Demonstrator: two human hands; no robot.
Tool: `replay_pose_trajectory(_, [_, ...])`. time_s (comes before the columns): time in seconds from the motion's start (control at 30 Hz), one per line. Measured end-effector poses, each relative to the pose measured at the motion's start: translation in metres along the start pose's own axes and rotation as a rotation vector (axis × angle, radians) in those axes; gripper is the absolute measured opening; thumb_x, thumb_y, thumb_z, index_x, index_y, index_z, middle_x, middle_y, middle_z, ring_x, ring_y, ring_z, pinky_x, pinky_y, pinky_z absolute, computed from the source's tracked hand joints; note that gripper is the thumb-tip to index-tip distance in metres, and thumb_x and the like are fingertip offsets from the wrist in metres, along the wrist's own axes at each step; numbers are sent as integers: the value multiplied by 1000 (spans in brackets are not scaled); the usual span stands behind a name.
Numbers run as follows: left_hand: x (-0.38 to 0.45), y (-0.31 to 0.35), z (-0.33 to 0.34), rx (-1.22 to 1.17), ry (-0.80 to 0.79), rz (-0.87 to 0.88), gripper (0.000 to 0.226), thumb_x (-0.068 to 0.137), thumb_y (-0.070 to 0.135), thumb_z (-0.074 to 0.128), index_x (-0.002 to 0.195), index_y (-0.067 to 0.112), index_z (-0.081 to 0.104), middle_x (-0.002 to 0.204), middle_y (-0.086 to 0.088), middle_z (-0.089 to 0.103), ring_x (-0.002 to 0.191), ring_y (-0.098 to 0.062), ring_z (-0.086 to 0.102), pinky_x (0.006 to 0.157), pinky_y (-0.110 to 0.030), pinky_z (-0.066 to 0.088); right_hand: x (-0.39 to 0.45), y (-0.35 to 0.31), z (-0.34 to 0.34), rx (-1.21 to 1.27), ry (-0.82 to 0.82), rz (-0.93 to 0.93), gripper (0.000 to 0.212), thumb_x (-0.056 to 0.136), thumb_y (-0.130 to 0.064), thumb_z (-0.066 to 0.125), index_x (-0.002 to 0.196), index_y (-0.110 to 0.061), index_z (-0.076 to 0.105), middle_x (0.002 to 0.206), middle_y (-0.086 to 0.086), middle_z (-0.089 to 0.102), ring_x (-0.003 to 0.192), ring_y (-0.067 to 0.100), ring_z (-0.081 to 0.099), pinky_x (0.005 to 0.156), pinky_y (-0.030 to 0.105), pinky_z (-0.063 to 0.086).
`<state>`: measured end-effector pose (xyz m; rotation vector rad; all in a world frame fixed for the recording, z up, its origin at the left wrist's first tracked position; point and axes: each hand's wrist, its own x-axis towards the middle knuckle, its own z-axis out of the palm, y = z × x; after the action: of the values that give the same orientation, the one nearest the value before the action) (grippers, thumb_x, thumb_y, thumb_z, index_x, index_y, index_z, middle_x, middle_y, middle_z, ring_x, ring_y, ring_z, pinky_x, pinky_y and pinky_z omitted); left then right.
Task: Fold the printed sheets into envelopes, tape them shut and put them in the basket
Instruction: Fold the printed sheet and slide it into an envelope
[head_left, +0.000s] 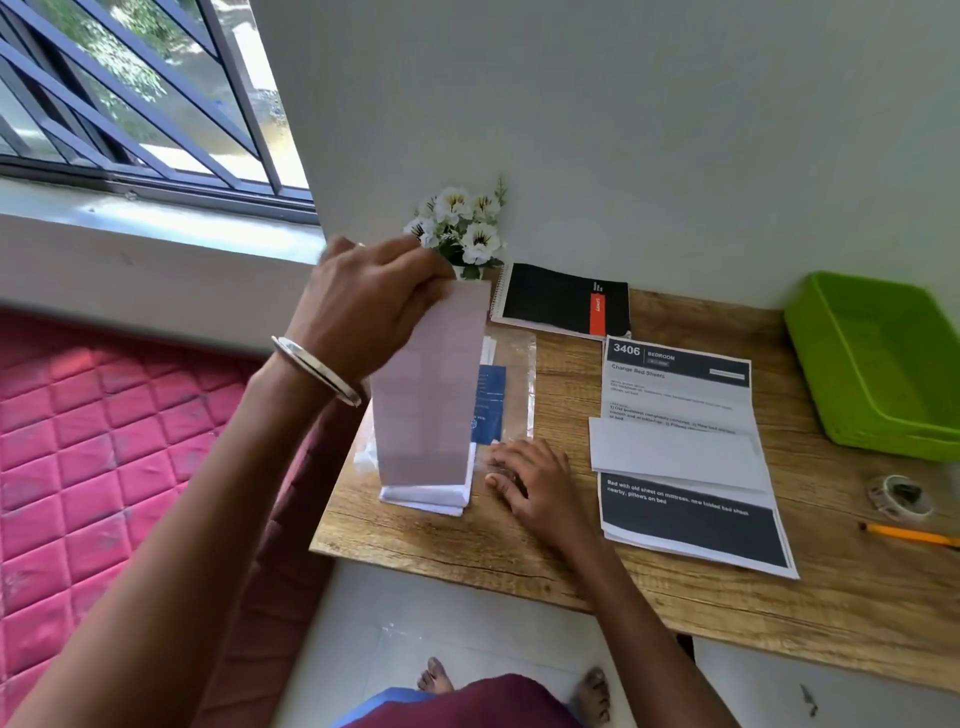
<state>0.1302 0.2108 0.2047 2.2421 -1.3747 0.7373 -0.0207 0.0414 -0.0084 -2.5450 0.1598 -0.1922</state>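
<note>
A pale, faintly pinkish rectangular envelope (431, 384) stands almost upright above the left part of the wooden table (571, 551), its lower edge just over a small stack of white envelopes (431, 499) that lies flat on the tabletop. The left hand (363, 301), with a silver bangle (317, 371) on its wrist, pinches the top edge of this raised envelope between curled fingers and thumb. The right hand (530, 480) rests on the table just right of the stack, fingers relaxed and spread, its fingertips on the lower end of a clear plastic sleeve (511, 384) that has a blue printed card (491, 402) inside; it grips nothing.

To the right of that hand lies a printed sheet (680, 452) headed "3406 BEDROOM", with dark bands at top and bottom and a white flap folded up across its middle; edges of more sheets show beneath it. Further right, at the back of the table, sits a lime-green plastic basket (810, 332), with nothing visible inside. In front of the basket lie a roll of clear tape (901, 499) and a yellow pencil (914, 535).

Against the wall behind stand a black spiral notebook with a red stripe (563, 301) and a bunch of white artificial flowers (462, 223).
</note>
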Motion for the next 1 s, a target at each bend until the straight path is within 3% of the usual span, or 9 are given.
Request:
replay_pose_trajectory(0.13, [24, -4, -3, -149, 143, -77, 20, 94, 24, 49, 95, 13, 65, 87, -2, 66, 72, -23, 61, 69, -39, 49, 1, 2, -1, 26, -23, 1, 28, 93, -33, 54, 118, -21, 62, 125, -9, 58, 116, 11, 43, 95, 29, 24])
replay_pose_trajectory(0.2, [32, -2, 3, -235, 174, -125, 15, 90, 16, 54, 93, 9, 67, 85, -3, 66, 72, -19, 60, 70, -27, 47, 4, 4, -6, 79, -77, 44, 25, 92, -26, 56, 114, -16, 64, 118, -3, 61, 110, 15, 47, 94, 31, 33])
replay_pose_trajectory(0.27, [37, 3, 14, -349, 163, -235, 14, 86, 13, 55, 90, 7, 67, 81, 0, 66, 73, -14, 58, 69, -19, 43, 6, 4, -21, 272, -115, 126, 20, 90, -21, 57, 104, -10, 67, 95, 0, 62, 89, 17, 56, 77, 28, 43])
replay_pose_trajectory(0.33, [41, 6, 27, -511, 136, -379, 15, 83, 15, 54, 89, 9, 66, 77, 9, 63, 74, -8, 56, 70, -19, 42, 6, 5, -41, 451, -32, 143, 17, 89, -10, 59, 103, -9, 69, 88, -7, 64, 79, 10, 62, 70, 25, 49])
replay_pose_trajectory(0.47, [47, 11, 53, -855, 91, -445, 10, 85, 9, 52, 89, 9, 60, 79, 4, 58, 76, -4, 52, 73, -15, 41, 2, 14, -97, 885, 136, 200, 26, 90, 9, 50, 107, 0, 67, 102, 18, 70, 96, 21, 66, 87, 32, 53])
replay_pose_trajectory(0.57, [50, 25, 68, -1218, 87, -493, 15, 91, -1, 47, 90, 8, 59, 88, -7, 56, 82, -12, 54, 74, -21, 47, -10, 27, -138, 1061, 203, 213, 24, 88, -8, 59, 110, 0, 65, 106, 14, 70, 97, 27, 67, 84, 33, 54])
replay_pose_trajectory(0.63, [54, 41, 76, -1435, 75, -567, 20, 92, 3, 46, 84, 14, 60, 86, -4, 54, 75, -15, 53, 65, -25, 49, -18, 36, -158, 1090, 221, 195, 39, 82, -26, 68, 115, -5, 63, 111, 14, 69, 101, 31, 66, 87, 37, 54])
replay_pose_trajectory(0.77, [64, 81, 95, -1716, -42, -681, 28, 92, 7, 46, 76, 21, 65, 79, -3, 60, 67, -16, 55, 55, -25, 49, -20, 43, -188, 1039, 249, 159, 49, 73, -16, 73, 120, -16, 60, 117, 7, 67, 108, 25, 63, 88, 33, 54])
replay_pose_trajectory(1.0, [80, 140, 122, -1774, -289, -744, 13, 81, 11, 57, 79, 17, 67, 97, -14, 60, 79, -27, 59, 65, -35, 54, -7, 45, -222, 687, 371, 113, 68, 62, -32, 85, 124, -37, 57, 123, -11, 59, 111, 12, 59, 85, 27, 53])
